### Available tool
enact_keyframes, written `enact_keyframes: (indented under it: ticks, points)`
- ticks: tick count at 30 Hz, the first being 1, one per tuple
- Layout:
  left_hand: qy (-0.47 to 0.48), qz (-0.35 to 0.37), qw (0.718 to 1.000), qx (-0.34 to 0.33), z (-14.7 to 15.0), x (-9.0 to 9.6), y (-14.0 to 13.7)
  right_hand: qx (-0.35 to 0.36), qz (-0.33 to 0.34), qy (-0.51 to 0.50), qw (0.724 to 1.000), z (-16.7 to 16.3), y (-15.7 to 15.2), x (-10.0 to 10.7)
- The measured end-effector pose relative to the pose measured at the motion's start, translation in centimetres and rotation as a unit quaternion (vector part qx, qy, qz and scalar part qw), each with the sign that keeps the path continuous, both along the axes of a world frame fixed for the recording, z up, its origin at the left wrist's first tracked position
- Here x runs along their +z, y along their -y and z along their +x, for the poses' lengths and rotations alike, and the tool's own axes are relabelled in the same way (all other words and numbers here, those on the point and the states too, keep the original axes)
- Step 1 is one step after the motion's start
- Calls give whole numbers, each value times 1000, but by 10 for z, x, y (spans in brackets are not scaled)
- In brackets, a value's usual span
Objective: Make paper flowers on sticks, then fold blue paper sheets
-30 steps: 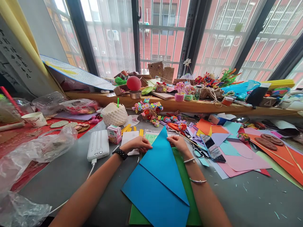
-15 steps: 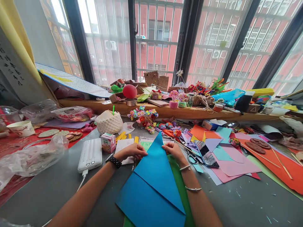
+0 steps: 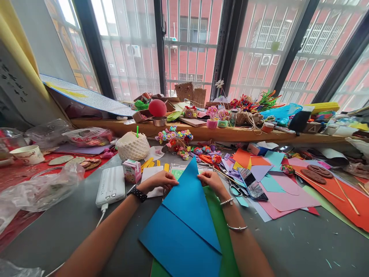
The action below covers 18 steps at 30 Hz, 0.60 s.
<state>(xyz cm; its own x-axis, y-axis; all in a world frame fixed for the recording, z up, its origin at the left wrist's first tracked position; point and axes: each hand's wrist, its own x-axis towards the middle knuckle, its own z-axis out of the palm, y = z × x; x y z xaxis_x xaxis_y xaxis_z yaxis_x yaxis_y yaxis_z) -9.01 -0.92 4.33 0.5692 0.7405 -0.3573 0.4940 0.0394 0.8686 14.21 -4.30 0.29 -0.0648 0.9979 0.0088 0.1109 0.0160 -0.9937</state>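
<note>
A large sheet of blue paper, folded to a point at its far end, is held between my two hands. A diagonal folded edge runs across its middle. My left hand pinches the left edge near the tip, with a black dotted watch band on the wrist. On the opposite edge, the fingertips of my right hand grip the paper close to the point; two bracelets circle that arm. Green paper lies beneath the blue sheet and shows along its right side and lower left.
Left of my hands are a white power bank, a small pink box and a net-wrapped coconut. To the right lie scissors, a phone and coloured paper pieces. Crafts crowd the wooden sill.
The blue paper has shifted slightly left and its tip a little farther away, still pinched in both hands. The camera view has tilted slightly.
</note>
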Motion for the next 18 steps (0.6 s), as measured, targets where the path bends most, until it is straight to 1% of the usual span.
enact_keyframes:
  ticks: [5,11,15,18]
  points:
    - [-3,-4,1000,14,-4,-1,-1,46,-6,41,998,1,1,0]
    - [-16,11,1000,22,-3,3,0,40,22,29,999,1,2,1]
    - [-12,18,999,39,-5,7,2,80,18,51,995,-1,3,-1]
    - [-2,19,999,42,-6,10,3,77,40,55,995,-3,3,-1]
